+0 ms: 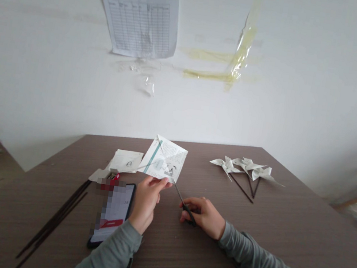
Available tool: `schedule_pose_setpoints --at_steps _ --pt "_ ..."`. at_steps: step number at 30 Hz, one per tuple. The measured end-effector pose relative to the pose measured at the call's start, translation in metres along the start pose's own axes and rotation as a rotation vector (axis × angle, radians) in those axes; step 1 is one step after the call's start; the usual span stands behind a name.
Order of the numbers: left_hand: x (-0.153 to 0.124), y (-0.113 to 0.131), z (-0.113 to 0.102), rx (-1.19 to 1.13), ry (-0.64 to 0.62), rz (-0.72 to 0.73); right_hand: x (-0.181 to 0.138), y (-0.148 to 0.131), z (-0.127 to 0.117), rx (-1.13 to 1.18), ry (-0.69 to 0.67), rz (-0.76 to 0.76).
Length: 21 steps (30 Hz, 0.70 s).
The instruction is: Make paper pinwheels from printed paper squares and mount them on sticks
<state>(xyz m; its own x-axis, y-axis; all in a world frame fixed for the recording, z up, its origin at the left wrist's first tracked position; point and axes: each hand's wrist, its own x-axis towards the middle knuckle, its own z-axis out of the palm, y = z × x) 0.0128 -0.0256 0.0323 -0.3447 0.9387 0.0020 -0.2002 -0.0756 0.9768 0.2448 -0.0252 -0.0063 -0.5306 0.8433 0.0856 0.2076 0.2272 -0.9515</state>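
Observation:
My left hand (147, 198) pinches the lower edge of a printed square of paper (163, 164) and holds it up off the brown table (249, 243). My right hand (204, 215) grips the dark handles of a pair of scissors (182, 201), whose blades point up-left into the bottom of the paper. Both sleeves are grey-green.
A phone (113, 214) lies under my left wrist. Several thin dark sticks (55, 218) lie at the left. More paper pieces (125, 161) and a small red item (113, 176) sit behind the phone. Several paper pinwheels on sticks (247, 169) lie at the far right. A printed sheet (141, 23) hangs on the wall.

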Motion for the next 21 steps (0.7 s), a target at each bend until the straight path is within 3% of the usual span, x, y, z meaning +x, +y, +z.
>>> schedule_pose_setpoints --at_steps 21 --pt "0.0019 -0.0017 -0.0003 -0.016 -0.003 -0.004 0.0005 -0.0016 0.0036 0.019 0.013 0.021"
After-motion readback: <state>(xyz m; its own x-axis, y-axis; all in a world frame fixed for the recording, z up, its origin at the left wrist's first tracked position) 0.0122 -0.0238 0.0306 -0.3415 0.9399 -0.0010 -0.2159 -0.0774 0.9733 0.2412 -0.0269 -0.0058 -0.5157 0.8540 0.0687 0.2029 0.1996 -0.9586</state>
